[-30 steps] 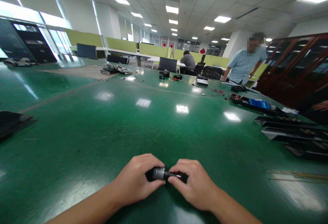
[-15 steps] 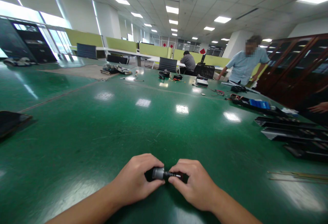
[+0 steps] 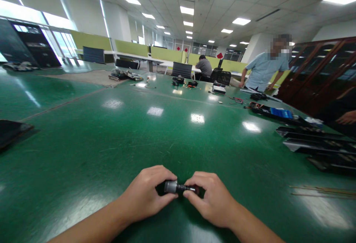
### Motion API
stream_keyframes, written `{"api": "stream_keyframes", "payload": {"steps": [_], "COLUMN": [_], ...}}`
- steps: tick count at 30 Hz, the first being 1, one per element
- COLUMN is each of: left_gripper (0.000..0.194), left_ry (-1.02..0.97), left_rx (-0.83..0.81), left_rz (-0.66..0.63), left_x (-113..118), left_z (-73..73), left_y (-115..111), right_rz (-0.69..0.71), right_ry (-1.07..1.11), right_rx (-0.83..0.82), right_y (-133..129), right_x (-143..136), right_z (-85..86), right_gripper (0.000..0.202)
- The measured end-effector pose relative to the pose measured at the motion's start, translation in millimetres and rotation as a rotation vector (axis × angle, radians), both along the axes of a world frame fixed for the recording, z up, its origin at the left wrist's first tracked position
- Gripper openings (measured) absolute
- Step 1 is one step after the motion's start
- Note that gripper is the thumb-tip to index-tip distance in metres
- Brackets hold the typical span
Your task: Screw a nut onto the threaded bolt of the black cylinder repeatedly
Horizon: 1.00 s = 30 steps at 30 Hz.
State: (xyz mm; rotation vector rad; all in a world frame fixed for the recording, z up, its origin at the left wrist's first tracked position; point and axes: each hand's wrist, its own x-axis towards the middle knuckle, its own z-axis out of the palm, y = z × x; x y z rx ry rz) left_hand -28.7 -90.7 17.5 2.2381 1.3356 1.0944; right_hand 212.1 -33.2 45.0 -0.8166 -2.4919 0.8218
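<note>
A small cylindrical device [image 3: 170, 187], dark grey with a thin black threaded shaft on its right side, lies sideways between my hands, low in the centre of the view. My left hand [image 3: 151, 190] grips its wide body between thumb and fingers. The thin shaft end is pinched by the thumb and fingertips of my right hand [image 3: 210, 196]. Both hands are just over the green table [image 3: 133, 143]. The palm side of each hand is hidden.
Black metal parts [image 3: 317, 144] and thin brass-coloured rods [image 3: 322, 190] lie at the right. Beyond them are a tray with blue items [image 3: 280, 112] and a standing person [image 3: 263, 70]. Electronics [image 3: 125, 74] sit on the far side; a dark flat object [image 3: 12, 133] is at the left edge.
The device and my left hand have shifted very slightly left, with both grips kept. The standing person's head and upper body have moved a little to the right.
</note>
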Motion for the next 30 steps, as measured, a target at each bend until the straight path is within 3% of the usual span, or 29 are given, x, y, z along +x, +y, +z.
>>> {"api": "stream_keyframes", "payload": {"steps": [30], "left_gripper": [0.03], "left_ry": [0.004], "left_rx": [0.02], "left_rz": [0.033], "left_x": [-4.6], "left_z": [2.9], "left_y": [1.7], "right_rz": [-0.037], "right_ry": [0.002], "right_rx": [0.013], "right_y": [5.0], "right_x": [4.8], "right_z": [1.5], "right_gripper": [0.006]}}
